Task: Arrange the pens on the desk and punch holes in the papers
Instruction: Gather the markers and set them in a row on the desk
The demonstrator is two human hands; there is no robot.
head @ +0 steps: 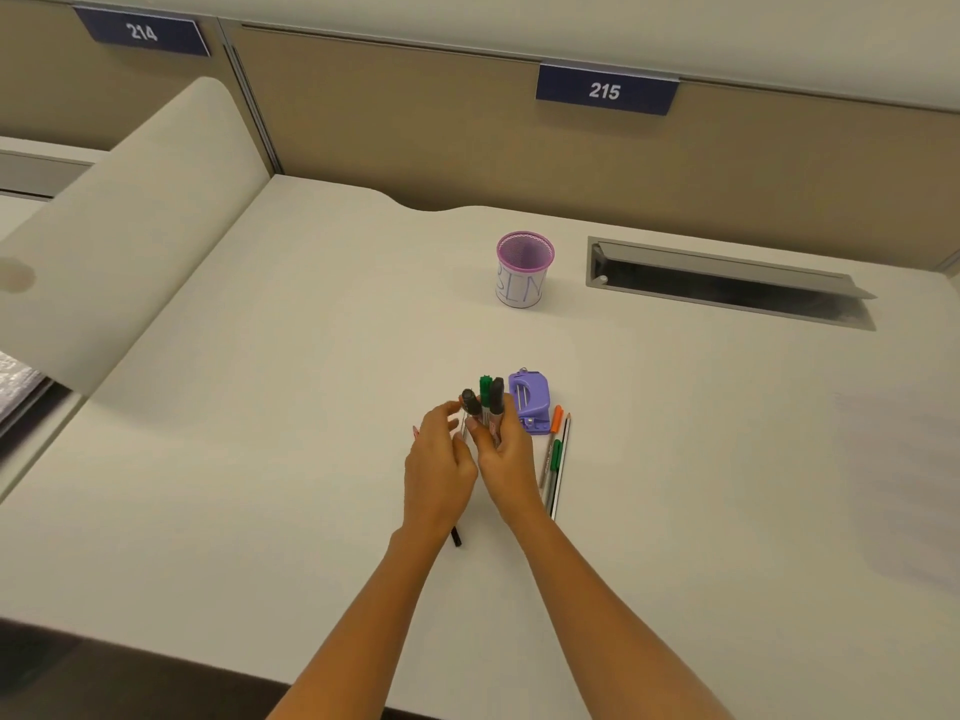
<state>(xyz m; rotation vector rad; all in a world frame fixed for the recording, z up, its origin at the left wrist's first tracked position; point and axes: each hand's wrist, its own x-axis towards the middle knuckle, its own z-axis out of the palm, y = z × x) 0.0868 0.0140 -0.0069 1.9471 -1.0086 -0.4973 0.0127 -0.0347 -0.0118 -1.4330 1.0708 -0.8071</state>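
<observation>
— Right hand (506,449)?
— Closed around a bundle of markers (491,407), caps up, just left of the purple hole punch (530,402)

— Left hand (439,459)?
— Fingers loosely curled and part open, tips at the black marker (470,402) on the bundle's left; firm grip or mere touch, cannot tell

— Other pens?
— Loose pens (556,459) flat on the desk (260,459), just right of the punch's near end. Mesh cup (524,270) well beyond the punch
</observation>
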